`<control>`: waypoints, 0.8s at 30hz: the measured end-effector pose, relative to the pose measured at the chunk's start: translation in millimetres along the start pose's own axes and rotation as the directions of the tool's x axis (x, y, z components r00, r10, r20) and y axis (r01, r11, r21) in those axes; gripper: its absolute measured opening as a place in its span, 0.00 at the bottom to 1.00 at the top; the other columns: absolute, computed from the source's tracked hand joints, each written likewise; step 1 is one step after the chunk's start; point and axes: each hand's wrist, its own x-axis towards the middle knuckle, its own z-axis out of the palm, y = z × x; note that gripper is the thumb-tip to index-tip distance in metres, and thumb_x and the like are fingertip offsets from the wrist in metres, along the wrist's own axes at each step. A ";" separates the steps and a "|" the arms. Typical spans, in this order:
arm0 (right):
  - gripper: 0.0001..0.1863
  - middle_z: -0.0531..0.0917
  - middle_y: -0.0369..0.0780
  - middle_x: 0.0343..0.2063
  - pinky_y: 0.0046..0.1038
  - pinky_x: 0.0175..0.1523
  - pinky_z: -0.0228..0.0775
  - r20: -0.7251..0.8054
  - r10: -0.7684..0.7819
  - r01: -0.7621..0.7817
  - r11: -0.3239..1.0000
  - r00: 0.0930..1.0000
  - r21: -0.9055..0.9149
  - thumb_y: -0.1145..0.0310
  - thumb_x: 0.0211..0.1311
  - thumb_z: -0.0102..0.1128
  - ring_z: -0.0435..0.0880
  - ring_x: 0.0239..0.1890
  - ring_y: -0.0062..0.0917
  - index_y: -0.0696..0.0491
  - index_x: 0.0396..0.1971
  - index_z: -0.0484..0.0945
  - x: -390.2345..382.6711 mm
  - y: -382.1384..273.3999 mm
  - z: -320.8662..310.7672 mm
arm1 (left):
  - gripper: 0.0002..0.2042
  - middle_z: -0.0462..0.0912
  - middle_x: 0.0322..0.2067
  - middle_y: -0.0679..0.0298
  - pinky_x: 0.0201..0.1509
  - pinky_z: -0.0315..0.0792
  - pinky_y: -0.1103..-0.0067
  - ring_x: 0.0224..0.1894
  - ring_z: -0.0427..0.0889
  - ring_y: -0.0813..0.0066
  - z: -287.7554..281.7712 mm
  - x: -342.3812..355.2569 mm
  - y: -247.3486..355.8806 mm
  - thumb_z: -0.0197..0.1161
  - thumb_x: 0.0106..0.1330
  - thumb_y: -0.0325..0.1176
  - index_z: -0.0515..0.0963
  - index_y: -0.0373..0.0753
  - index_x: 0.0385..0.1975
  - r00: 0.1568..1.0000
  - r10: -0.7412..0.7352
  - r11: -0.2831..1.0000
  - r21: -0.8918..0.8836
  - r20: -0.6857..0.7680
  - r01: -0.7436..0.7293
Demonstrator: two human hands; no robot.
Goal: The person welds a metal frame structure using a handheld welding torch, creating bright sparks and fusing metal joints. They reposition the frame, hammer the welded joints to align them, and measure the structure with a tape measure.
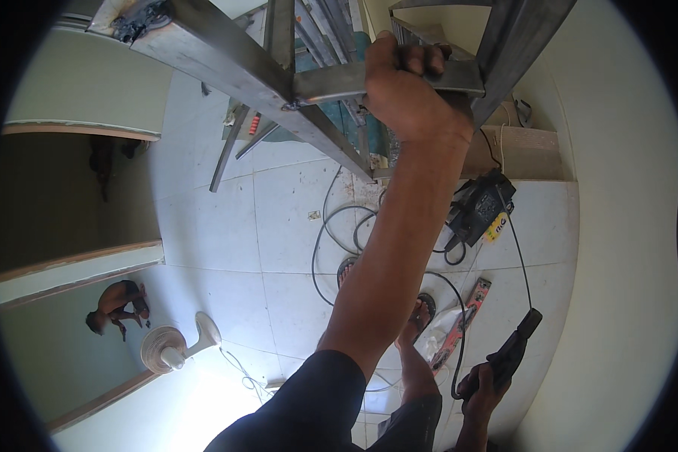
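My left hand (pixel 408 83) is raised and wrapped over a short metal crossbar (pixel 330 81), fingers curled on its top. The crossbar joins two long square steel tubes (pixel 226 64) of a frame; dark weld marks show at the joints. Low at the right, my right hand (pixel 484 388) grips a black welding electrode holder (pixel 511 354). From its jaw a thin welding rod (pixel 521 252) points up, apart from the frame. A black cable (pixel 463 331) runs from the holder's lower end.
A black welding machine (pixel 481 205) sits on the tiled floor near the right wall, cables looping beside it. A red spirit level (pixel 462 324) lies by my feet. Loose metal bars (pixel 230 149) are at the back left. A standing fan (pixel 166 350) and a crouching person (pixel 119 305) are at left.
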 end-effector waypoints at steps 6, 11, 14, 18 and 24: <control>0.13 0.67 0.35 0.13 0.24 0.11 0.54 0.026 -0.008 0.009 1.000 1.000 -0.005 0.76 0.60 0.53 0.62 0.07 0.18 0.57 0.42 0.63 -0.8 -0.1 -7.3 | 0.07 0.59 0.16 0.72 0.35 0.69 0.70 0.19 0.61 0.75 2.0 -4.0 2.6 0.51 0.64 0.34 0.61 0.47 0.27 1.000 0.010 1.000 0.014 -0.006 -0.010; 0.13 0.67 0.35 0.13 0.25 0.11 0.54 0.028 -0.010 0.010 1.000 1.000 0.023 0.76 0.60 0.52 0.61 0.08 0.18 0.57 0.43 0.63 -4.4 -3.7 -9.1 | 0.07 0.59 0.16 0.72 0.37 0.69 0.70 0.19 0.61 0.74 7.1 -8.1 6.9 0.50 0.64 0.35 0.60 0.47 0.26 1.000 0.013 1.000 0.011 -0.026 -0.013; 0.14 0.67 0.35 0.13 0.24 0.12 0.55 0.008 -0.006 0.005 0.999 1.000 0.035 0.76 0.60 0.52 0.61 0.08 0.18 0.57 0.45 0.63 -6.1 -0.5 -11.9 | 0.07 0.59 0.16 0.72 0.38 0.69 0.69 0.18 0.61 0.74 7.9 -8.4 4.9 0.50 0.64 0.35 0.60 0.47 0.26 0.999 -0.010 1.000 0.020 -0.041 0.010; 0.15 0.67 0.35 0.14 0.24 0.12 0.55 -0.007 0.002 -0.002 1.000 1.000 0.031 0.76 0.60 0.53 0.62 0.08 0.18 0.57 0.46 0.63 -7.4 4.9 -18.9 | 0.08 0.60 0.15 0.72 0.39 0.69 0.70 0.19 0.62 0.74 6.3 -8.6 6.1 0.49 0.65 0.35 0.59 0.47 0.25 1.000 0.000 0.999 0.033 -0.010 0.000; 0.17 0.68 0.35 0.14 0.23 0.13 0.56 0.014 -0.015 0.014 0.999 1.000 0.035 0.73 0.61 0.56 0.62 0.08 0.19 0.58 0.48 0.64 1.7 19.8 -31.6 | 0.09 0.61 0.19 0.70 0.36 0.65 0.77 0.25 0.64 0.75 8.5 -20.5 11.4 0.53 0.66 0.38 0.62 0.46 0.26 0.999 -0.024 0.999 0.046 0.021 0.023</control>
